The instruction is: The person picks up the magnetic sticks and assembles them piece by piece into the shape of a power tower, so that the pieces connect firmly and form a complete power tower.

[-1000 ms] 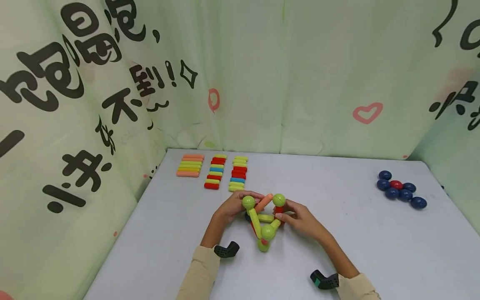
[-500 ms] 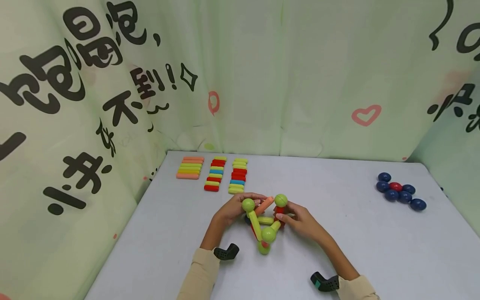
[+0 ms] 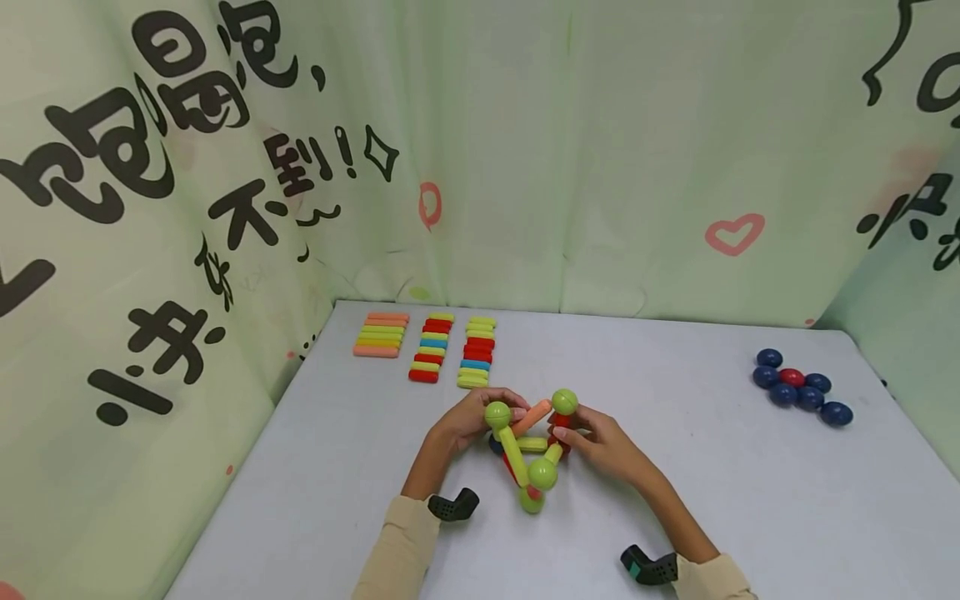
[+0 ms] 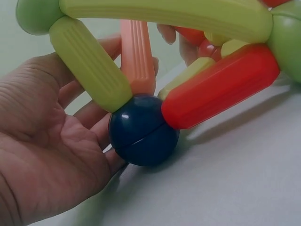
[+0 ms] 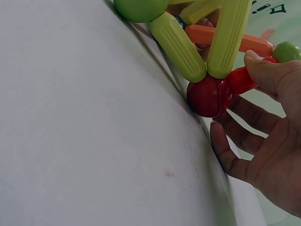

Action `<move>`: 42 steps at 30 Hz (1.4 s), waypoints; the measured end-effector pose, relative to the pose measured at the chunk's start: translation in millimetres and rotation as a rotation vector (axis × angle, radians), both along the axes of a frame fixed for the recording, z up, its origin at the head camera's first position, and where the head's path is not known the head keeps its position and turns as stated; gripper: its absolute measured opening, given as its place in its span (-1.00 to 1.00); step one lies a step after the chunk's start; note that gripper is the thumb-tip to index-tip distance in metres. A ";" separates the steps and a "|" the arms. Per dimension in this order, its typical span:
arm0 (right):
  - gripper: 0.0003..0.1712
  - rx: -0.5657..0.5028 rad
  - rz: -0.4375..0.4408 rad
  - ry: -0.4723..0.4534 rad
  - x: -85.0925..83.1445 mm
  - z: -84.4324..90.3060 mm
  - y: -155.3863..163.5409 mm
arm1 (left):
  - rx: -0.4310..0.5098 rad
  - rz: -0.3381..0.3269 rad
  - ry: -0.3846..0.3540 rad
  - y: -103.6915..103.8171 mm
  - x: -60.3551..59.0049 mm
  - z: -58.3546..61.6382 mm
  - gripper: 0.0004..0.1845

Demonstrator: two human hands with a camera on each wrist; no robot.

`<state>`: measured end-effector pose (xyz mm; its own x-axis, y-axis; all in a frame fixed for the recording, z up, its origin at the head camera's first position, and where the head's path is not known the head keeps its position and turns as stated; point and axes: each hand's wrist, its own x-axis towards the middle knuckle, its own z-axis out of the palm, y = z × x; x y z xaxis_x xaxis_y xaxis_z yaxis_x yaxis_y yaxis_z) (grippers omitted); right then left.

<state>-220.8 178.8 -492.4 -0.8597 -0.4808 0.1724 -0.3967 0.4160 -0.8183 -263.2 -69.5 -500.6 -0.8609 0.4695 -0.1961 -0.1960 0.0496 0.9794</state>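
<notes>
Fingers of the right hand (image 3: 606,442) pinch a red rod (image 5: 242,81) on one side of the framework (image 3: 514,457), while those of the left hand (image 3: 468,417) curl round an orange rod (image 3: 534,415) opposite, though their exact contact is partly hidden. This framework of rods and balls sits near the middle of the white table (image 3: 337,517), between both hands. Holding it from two sides probably keeps its joints from twisting apart, and the orange rod, slanting up toward the green ball (image 3: 565,402) above the red rod, seems the piece being steadied; whether its upper end is attached cannot be told. Spare rods (image 3: 430,347) lie in neat rows at the far left and spare balls (image 3: 810,398) cluster at the far right, presumably so that each kind is easy to pick out and the middle is left for building. From the head, the lower joints are mostly covered. Only the left wrist view shows clearly the blue ball (image 4: 143,129) where yellow-green, orange and red rods converge, and only the right wrist view reveals the red ball (image 5: 207,97) under the pinched rod, beside the lower fingers.
</notes>
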 end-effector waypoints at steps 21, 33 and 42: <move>-0.49 0.054 0.254 -0.105 -7.7 -0.5 19.7 | -0.512 0.407 0.535 -26.8 -7.7 11.2 -0.85; -0.52 0.171 0.161 -0.055 -3.0 -2.8 14.2 | -0.953 0.392 0.687 -30.9 -4.1 2.4 -0.74; -0.58 0.166 0.143 0.012 -4.5 -3.4 15.5 | -1.039 0.363 0.809 -30.2 -5.2 -0.4 -0.71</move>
<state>-225.3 194.3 -495.8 -0.7791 -0.6202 0.0907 -0.4709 0.4836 -0.7378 -268.5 -99.7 -501.0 -0.9449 0.1411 0.2955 0.2491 0.8955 0.3687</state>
